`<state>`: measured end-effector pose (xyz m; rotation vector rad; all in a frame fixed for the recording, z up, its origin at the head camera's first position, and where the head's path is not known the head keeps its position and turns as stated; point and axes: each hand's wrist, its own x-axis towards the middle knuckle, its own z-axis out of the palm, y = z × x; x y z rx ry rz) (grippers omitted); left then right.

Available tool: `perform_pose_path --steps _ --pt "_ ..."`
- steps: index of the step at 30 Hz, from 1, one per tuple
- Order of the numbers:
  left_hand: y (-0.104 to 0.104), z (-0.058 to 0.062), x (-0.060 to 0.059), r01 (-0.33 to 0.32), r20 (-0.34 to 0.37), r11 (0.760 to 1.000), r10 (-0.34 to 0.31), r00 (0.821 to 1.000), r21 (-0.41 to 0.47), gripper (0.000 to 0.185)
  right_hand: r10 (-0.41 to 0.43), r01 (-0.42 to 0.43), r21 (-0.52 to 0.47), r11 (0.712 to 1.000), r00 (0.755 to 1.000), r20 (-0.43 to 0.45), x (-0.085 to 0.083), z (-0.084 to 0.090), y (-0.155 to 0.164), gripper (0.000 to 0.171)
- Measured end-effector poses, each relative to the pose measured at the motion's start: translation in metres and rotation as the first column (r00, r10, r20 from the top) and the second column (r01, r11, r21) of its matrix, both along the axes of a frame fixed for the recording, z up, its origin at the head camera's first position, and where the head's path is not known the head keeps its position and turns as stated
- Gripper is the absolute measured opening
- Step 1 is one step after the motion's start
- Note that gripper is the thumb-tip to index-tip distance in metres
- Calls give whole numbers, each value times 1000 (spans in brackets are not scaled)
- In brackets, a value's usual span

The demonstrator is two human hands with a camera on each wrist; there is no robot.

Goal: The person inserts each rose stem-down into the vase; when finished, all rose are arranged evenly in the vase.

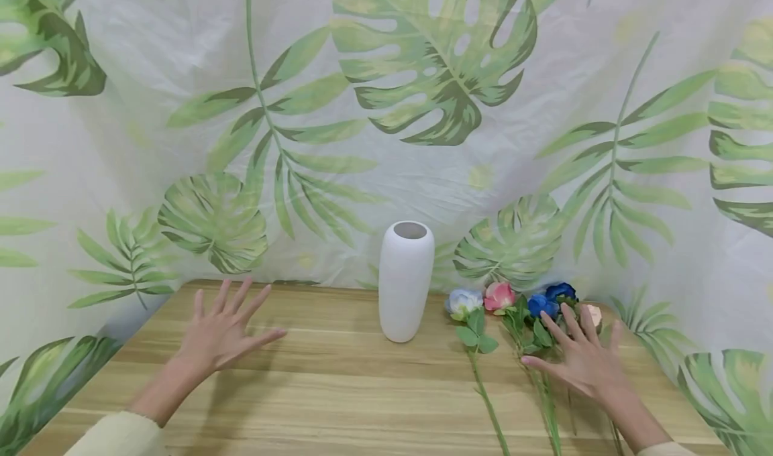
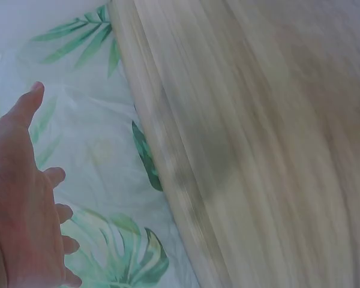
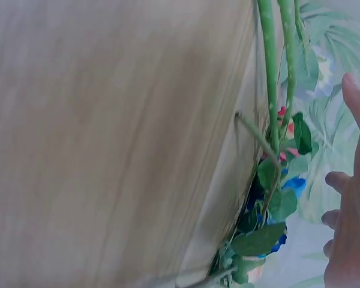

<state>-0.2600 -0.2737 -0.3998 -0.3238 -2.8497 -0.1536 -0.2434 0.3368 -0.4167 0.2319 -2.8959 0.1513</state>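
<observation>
One leaf-print cloth (image 1: 423,174) hangs behind vase (image 1: 406,285) and flowers (image 1: 539,306).

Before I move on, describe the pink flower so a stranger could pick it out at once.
On the wooden table, find the tall white vase standing near the far edge. In the head view, the pink flower lies to its right, between a pale blue flower and two darker blue flowers. Its bright pink sets it apart from those neighbours.

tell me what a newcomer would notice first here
Probably the vase, white and upright toward the back of the table. Next come the bright flowers lying to its right. The left hand is spread left of the vase, the right hand by the flowers.
</observation>
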Motion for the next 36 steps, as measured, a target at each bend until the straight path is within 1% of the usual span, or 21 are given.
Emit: perform_pose_path --steps 5,8,12,15,19,25,29,31,34,36 --pt "15 1 -1 25 7 1000 -25 1000 18 93 21 -21 -18 1000 1000 7 0 0 -11 101" --pt "22 1 -2 42 8 998 -42 999 38 94 40 -40 -19 999 999 -9 -1 0 -18 101" --pt "30 -1 -2 59 10 997 -60 998 52 95 60 -61 -20 998 997 -54 -3 -1 -25 101" --pt "36 -2 -2 75 4 995 -76 997 59 95 71 -73 -28 997 995 -68 -3 -1 -30 100" --pt "46 -1 -5 102 5 991 -103 995 86 95 89 -93 -49 995 994 -62 -5 -3 -36 99" --pt "68 2 -11 153 16 974 -158 987 165 95 111 -115 -103 988 993 -43 -8 -2 -45 99" --pt "84 6 -16 179 28 962 -189 982 205 95 118 -124 -120 985 992 -51 -9 1 -52 99" --pt "91 8 -18 198 34 952 -212 977 235 96 122 -128 -138 982 991 -48 -10 2 -55 99" --pt "101 11 -21 217 48 934 -240 970 285 96 132 -135 -195 971 991 -27 -11 4 -59 97" --pt "108 13 -23 228 50 920 -257 965 320 95 141 -135 -258 956 990 3 -11 5 -61 95"
